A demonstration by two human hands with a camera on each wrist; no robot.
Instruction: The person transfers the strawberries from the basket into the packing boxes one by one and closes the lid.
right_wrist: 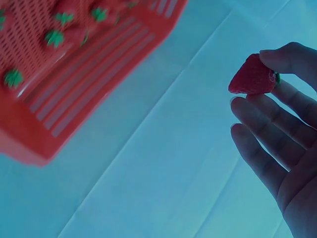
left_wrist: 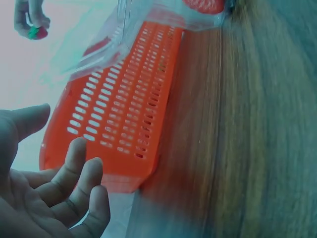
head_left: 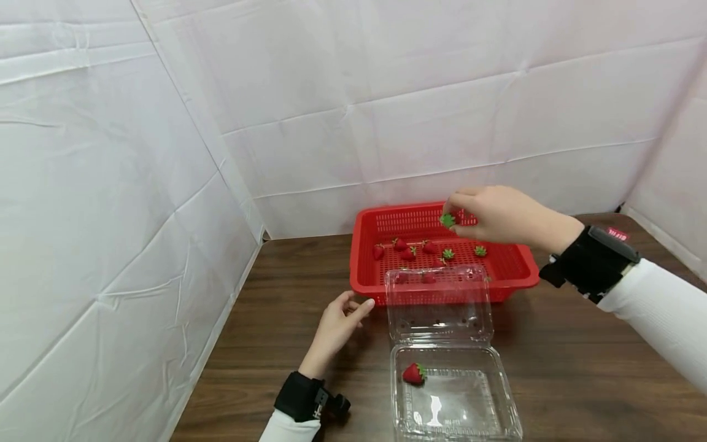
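Red plastic basket sits on the wooden table, far side of a clear clamshell box whose lid leans back against the basket's near wall.

Head view: right hand is raised above the basket's back half, thumb and fingertips pinched on one strawberry; only the green cap shows, the red body is masked by the fingers. The high hold looks like a lift clear of the rim. Below the grip, loose strawberries lie on the basket floor; two more read only as red smears through the lid. One strawberry in the box lies at its left edge, below and nearer than the grip. Left hand rests on the table by the basket's near-left corner, fingers relaxed, holding nothing; whether a fingertip touches the basket, cannot tell.

Left wrist view: fingers loosely spread, nothing held, just beside the slotted basket wall. Likely steadying or idle. Lid blurred; right hand tiny in the top-left corner.

Right wrist view: berry pinched between the thumb and index fingertip, other fingers extended below. Green cap mostly hidden behind the thumb. Basket up-left of the grip, blurred and cut off by the frame; clamshell out of view.
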